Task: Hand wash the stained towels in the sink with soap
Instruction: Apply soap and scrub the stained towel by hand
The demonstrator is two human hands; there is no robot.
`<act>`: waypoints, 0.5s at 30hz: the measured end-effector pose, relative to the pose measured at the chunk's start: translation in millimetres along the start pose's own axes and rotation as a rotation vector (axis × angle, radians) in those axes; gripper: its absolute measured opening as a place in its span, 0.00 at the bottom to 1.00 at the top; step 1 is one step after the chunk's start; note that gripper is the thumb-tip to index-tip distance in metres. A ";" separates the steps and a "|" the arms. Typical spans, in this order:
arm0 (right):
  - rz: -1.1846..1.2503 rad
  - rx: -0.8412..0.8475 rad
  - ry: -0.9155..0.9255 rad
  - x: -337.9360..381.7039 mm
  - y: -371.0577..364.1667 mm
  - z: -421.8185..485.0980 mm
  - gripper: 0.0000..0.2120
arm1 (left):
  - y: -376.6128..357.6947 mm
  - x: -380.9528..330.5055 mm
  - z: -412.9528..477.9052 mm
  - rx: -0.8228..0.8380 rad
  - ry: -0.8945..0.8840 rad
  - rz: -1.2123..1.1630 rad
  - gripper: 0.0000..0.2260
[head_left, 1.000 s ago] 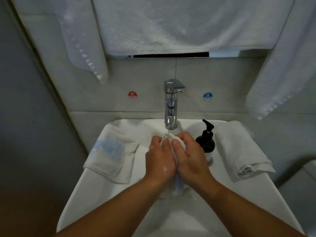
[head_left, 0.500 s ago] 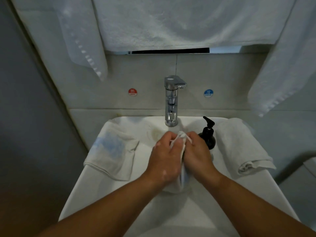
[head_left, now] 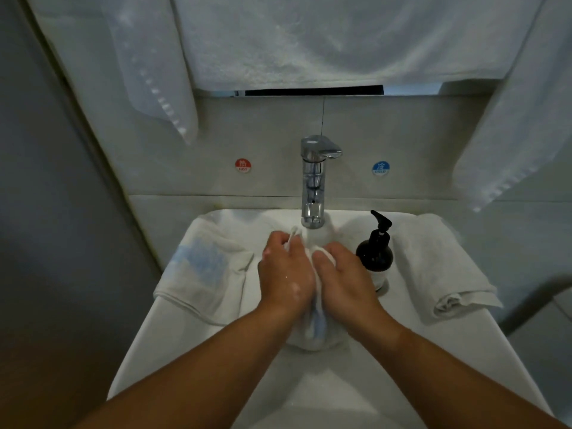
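Head view: a chrome single-lever tap (head_left: 314, 181) stands at the back of the white rectangular ceramic sink (head_left: 173, 360), its spout right above the hands. A black pump soap bottle (head_left: 374, 255) stands on the rim just beside the right hand (head_left: 343, 277). Beyond the bottle, a folded plain white towel (head_left: 433, 267) lies on the right rim. A folded white towel with a pale blue stain (head_left: 201, 267) is draped over the left rim, near the left hand (head_left: 284, 274). Large white towels (head_left: 309, 41) hang across the wall above, with a round red hot sticker (head_left: 243, 165) and a round blue cold sticker (head_left: 380, 168) on the tiles either side of the tap.

The wet white towel with a blue streak (head_left: 312, 332) is bunched between the two hands over the basin. Both hands' fingers are curled around it and clamp it, the hands pressed close together. Small folds poke out above the left fingers (head_left: 278, 243) and at the right fingertips (head_left: 328, 253), while the rest hangs below the palms into the bowl.

Open basin lies in front of the wrists; the sides are crowded by the draped towel and the bottle.
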State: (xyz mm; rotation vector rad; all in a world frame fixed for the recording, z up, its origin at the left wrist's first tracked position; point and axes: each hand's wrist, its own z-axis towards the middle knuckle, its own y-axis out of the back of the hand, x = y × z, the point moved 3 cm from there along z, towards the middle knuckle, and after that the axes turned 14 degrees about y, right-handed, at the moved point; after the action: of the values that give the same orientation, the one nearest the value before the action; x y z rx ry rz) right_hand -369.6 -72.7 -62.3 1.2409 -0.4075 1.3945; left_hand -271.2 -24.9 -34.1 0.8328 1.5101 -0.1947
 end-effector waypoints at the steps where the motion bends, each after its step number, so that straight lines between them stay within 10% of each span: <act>1: -0.003 -0.039 0.051 5.2 1.9 0.3 0.08 | 0.5 4.2 -3.8 -0.008 0.012 0.037 0.11; 6: 0.063 -0.160 -0.102 -8.8 17.8 15.1 0.07 | -4.7 -2.9 -29.6 0.229 -0.204 0.074 0.09; 11: -0.041 0.037 0.029 5.5 -0.7 -3.0 0.09 | 2.3 8.1 1.1 -0.019 0.029 -0.024 0.09; 15: 0.037 -0.118 0.020 5.0 14.2 10.8 0.07 | -3.4 11.1 -24.3 0.157 -0.126 0.058 0.09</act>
State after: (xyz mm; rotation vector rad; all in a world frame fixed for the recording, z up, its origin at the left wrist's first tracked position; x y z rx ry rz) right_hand -376.2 -82.9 -48.3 1.1271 -0.4943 1.3934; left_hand -291.4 -8.9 -41.9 0.9702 1.3634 -0.3200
